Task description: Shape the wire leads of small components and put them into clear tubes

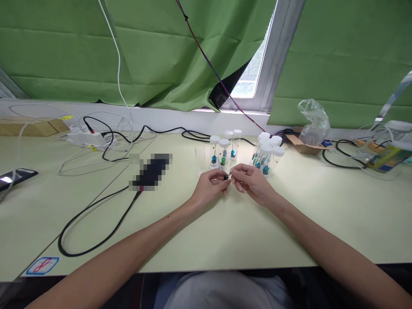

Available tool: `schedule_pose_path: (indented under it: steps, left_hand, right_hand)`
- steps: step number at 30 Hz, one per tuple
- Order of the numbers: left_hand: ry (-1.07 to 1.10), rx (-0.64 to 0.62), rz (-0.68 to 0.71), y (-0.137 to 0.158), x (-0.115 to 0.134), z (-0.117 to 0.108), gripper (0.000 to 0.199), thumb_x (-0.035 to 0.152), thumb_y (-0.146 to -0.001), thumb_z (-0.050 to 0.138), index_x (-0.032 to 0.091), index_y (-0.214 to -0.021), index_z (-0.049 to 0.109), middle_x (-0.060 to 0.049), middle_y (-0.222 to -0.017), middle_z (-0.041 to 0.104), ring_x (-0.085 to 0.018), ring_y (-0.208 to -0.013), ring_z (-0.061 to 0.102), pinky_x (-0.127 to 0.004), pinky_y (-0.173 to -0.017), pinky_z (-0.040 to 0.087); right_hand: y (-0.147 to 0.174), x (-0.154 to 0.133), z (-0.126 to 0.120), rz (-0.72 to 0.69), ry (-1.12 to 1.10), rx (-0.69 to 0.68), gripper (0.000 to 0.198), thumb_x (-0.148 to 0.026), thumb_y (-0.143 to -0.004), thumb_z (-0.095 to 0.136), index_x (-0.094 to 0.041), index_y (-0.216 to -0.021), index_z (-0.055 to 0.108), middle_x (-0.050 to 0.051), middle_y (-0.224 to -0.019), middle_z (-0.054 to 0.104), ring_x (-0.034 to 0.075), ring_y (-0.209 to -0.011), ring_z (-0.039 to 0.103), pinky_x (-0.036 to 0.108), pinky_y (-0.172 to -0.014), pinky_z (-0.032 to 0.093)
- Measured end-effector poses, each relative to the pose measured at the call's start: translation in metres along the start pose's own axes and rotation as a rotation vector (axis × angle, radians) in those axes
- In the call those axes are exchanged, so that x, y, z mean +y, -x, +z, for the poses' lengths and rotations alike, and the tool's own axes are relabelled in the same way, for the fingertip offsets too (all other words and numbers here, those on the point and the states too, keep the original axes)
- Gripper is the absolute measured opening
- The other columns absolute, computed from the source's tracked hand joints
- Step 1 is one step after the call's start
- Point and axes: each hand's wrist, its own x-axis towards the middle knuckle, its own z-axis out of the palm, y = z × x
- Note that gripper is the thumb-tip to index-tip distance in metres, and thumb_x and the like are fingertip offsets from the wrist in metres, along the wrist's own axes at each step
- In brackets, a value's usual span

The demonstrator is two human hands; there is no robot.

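Near the middle of the table my left hand (pixel 210 186) pinches a small black piece (pixel 226 177), its exact kind too small to make out. My right hand (pixel 249 182) is closed close beside it, fingertips pinched at a tiny pale thing next to the black piece. Just behind my hands stand clear tubes with white caps (pixel 214 139), holding small teal and green pieces. A second cluster of capped clear tubes (pixel 265 150) stands behind my right hand. An uncapped clear tube (pixel 200 156) stands upright behind my left hand.
A blurred-out dark device (pixel 151 171) with a black cable lies to the left. Further left are a phone (pixel 17 178) and a white power strip (pixel 85 138) with tangled cables. At the back right, a cardboard box (pixel 305 145) holds a plastic bag; a yellow-green container (pixel 392 154) stands beyond.
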Motion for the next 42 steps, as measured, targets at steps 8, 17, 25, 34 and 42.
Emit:
schedule_pose_path:
  steps: [8, 17, 25, 34, 42]
  left_hand:
    - [-0.063, 0.008, 0.004, 0.0027, 0.0025, 0.0016, 0.025, 0.034, -0.074, 0.074, 0.015, -0.088, 0.066, 0.0, -0.072, 0.059, -0.012, -0.055, 0.059, -0.029, -0.059, 0.046]
    - [-0.13, 0.007, 0.055, 0.003, 0.0008, 0.0015, 0.025, 0.038, -0.076, 0.072, 0.017, -0.086, 0.065, 0.0, -0.069, 0.059, -0.013, -0.054, 0.058, -0.029, -0.057, 0.046]
    - [-0.133, 0.008, 0.059, 0.0033, 0.0018, 0.0015, 0.022, 0.035, -0.077, 0.071, 0.017, -0.086, 0.065, -0.001, -0.069, 0.061, -0.014, -0.055, 0.058, -0.029, -0.058, 0.046]
    - [-0.076, 0.001, 0.037, 0.0028, 0.0027, 0.0001, 0.023, 0.034, -0.076, 0.073, 0.016, -0.089, 0.067, -0.001, -0.075, 0.061, -0.013, -0.056, 0.059, -0.03, -0.059, 0.046]
    - [0.009, -0.003, 0.037, -0.0014, -0.005, -0.0017, 0.028, 0.037, -0.074, 0.077, 0.015, -0.087, 0.067, -0.003, -0.081, 0.062, -0.013, -0.062, 0.06, -0.03, -0.06, 0.048]
  right_hand:
    - [0.0017, -0.0004, 0.0033, -0.062, 0.129, 0.083, 0.039, -0.051, -0.074, 0.079, -0.017, -0.067, 0.061, -0.003, -0.051, 0.054, 0.008, -0.038, 0.046, 0.022, -0.036, 0.029]
    - [0.0007, -0.0018, 0.0046, -0.005, 0.09, 0.108, 0.049, -0.064, -0.075, 0.071, -0.016, -0.067, 0.063, -0.003, -0.045, 0.053, 0.008, -0.033, 0.043, 0.022, -0.033, 0.026]
    - [-0.0001, -0.0027, 0.0035, 0.045, -0.025, 0.077, 0.044, -0.058, -0.074, 0.075, -0.016, -0.073, 0.063, -0.003, -0.047, 0.055, 0.008, -0.034, 0.044, 0.02, -0.032, 0.024]
    - [0.0011, -0.0052, 0.0038, 0.064, -0.14, -0.011, 0.034, -0.047, -0.076, 0.077, -0.015, -0.078, 0.067, -0.001, -0.058, 0.061, 0.006, -0.04, 0.044, 0.021, -0.039, 0.03]
    - [0.0016, -0.0028, 0.0025, 0.041, -0.153, -0.065, 0.025, -0.039, -0.079, 0.076, -0.016, -0.085, 0.072, 0.001, -0.072, 0.066, 0.006, -0.047, 0.045, 0.022, -0.044, 0.035]
